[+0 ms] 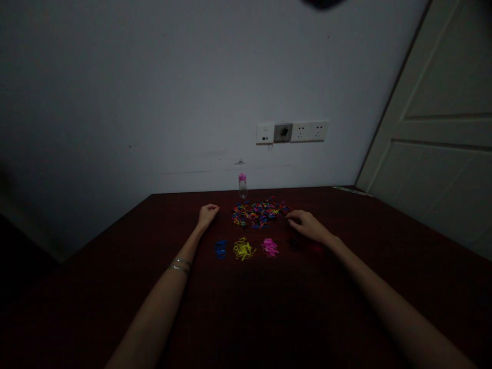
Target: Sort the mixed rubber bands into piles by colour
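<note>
A dark reddish-brown, smooth-topped bench (238,307) is carrying a loose, mixed heap of small multicoloured bands (261,212). Relative to that heap, a clear cylindrical bottle with a pink top (243,187) is standing upright just behind its left part. In front, separate small piles are lying side by side: blue bands (221,249) at the left, yellow bands (243,249) next, then pink bands (270,247). Farther right, a dim red pile (316,248) is sitting in shadow.
</note>
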Demonstrator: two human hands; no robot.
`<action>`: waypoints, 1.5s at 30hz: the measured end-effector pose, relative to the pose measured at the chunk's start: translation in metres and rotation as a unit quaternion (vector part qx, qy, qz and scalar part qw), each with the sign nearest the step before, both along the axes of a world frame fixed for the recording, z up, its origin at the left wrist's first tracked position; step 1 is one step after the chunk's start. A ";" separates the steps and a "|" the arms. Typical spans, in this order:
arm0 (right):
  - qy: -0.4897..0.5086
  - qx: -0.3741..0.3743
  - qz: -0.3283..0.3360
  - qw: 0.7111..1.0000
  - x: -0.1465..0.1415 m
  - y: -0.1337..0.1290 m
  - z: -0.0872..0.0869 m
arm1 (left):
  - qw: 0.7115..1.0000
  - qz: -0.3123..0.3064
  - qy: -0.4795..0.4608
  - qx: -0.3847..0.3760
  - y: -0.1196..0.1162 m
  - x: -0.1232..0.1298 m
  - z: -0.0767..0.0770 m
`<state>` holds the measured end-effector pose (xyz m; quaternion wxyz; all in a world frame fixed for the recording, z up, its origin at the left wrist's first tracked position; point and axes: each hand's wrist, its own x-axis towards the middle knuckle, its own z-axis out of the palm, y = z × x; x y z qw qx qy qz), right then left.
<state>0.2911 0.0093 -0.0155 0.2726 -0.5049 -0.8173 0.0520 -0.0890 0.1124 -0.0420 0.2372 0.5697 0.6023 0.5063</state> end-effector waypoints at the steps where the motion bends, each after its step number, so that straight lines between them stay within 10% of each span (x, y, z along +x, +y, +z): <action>1: 0.010 -0.013 -0.003 1.000 0.001 -0.001 0.003 | 1.000 -0.001 -0.001 0.000 0.000 0.000 0.000; 15: 0.055 -0.205 0.023 0.977 0.005 -0.008 0.017 | 0.999 -0.026 0.027 0.008 0.003 -0.001 -0.003; 23: 0.103 -0.122 -0.025 0.987 0.015 -0.003 0.006 | 0.995 -0.082 0.031 0.043 -0.008 0.010 0.009; 32: 0.116 -0.081 -0.088 0.986 0.049 0.008 -0.016 | 0.939 -0.284 0.172 -0.087 -0.020 0.031 0.033; 45: 0.148 -0.076 -0.107 0.980 0.055 0.013 -0.025 | 0.905 -0.291 0.303 -0.067 -0.013 0.028 0.028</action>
